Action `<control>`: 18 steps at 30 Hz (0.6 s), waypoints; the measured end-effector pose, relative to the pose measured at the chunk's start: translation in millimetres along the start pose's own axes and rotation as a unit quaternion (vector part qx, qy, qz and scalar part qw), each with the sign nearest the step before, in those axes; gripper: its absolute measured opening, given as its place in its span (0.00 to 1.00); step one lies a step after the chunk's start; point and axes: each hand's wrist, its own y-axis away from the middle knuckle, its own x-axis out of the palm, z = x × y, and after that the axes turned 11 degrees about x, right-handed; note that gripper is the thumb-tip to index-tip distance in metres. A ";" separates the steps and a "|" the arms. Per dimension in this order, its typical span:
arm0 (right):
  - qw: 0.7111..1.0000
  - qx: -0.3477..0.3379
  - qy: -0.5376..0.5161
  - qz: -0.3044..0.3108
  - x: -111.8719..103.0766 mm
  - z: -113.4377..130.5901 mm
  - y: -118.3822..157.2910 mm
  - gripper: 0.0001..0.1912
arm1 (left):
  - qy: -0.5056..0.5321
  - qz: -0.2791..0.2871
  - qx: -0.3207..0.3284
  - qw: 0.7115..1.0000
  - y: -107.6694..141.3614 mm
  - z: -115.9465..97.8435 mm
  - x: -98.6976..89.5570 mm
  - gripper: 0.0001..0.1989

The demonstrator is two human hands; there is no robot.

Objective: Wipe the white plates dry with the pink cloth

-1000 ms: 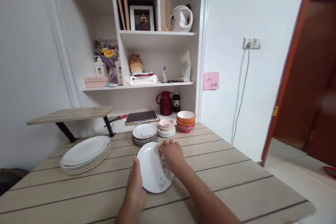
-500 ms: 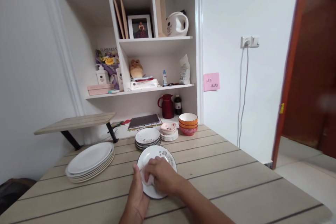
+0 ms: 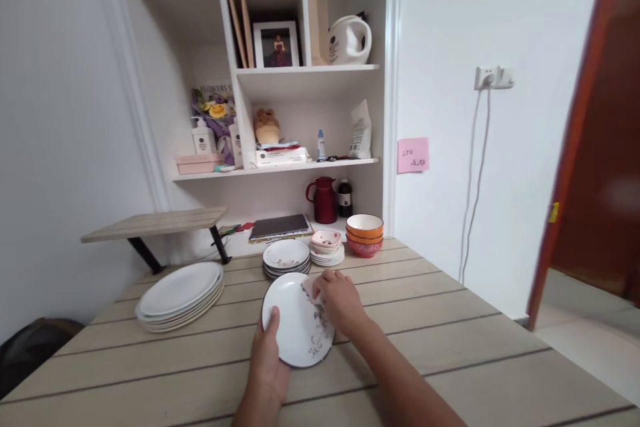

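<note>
My left hand (image 3: 269, 353) grips the left edge of a white plate (image 3: 295, 327) with a dark rim and a grey floral print, thumb on top. At the plate's upper right edge, my right hand (image 3: 340, 297) pinches a pale cloth or tissue (image 3: 311, 285), mostly hidden by the fingers. Just behind stands a stack of similar floral plates (image 3: 287, 255). Beside that stack are small pink-patterned dishes (image 3: 326, 240) on small white plates (image 3: 327, 257). Orange and red bowls (image 3: 365, 233) are stacked to their right.
Large white oval plates (image 3: 180, 290) are stacked on the left of the wooden table (image 3: 425, 360), near a small raised shelf (image 3: 155, 223). A dark laptop (image 3: 280, 227), a red jug (image 3: 324, 200) and a dark bottle (image 3: 345, 199) stand at the back.
My right hand has moved from the plate's left-middle to its upper right edge with the cloth. The plate's floral print has turned down its right side. The camera view has shifted slightly.
</note>
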 end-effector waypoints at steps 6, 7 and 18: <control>0.997 -0.041 0.023 0.062 2.1 3.1 7.2 0.09 | 0.040 -0.014 0.008 0.999 -0.1 0.6 -0.2 0.27; 0.995 -0.055 0.020 0.077 1.4 4.7 9.2 0.09 | 0.041 -0.016 0.009 0.999 -0.5 1.3 -0.8 0.27; 0.958 -0.155 -0.073 0.229 -3.7 7.8 15.5 0.19 | 0.057 -0.020 0.023 0.998 -1.9 0.7 0.8 0.24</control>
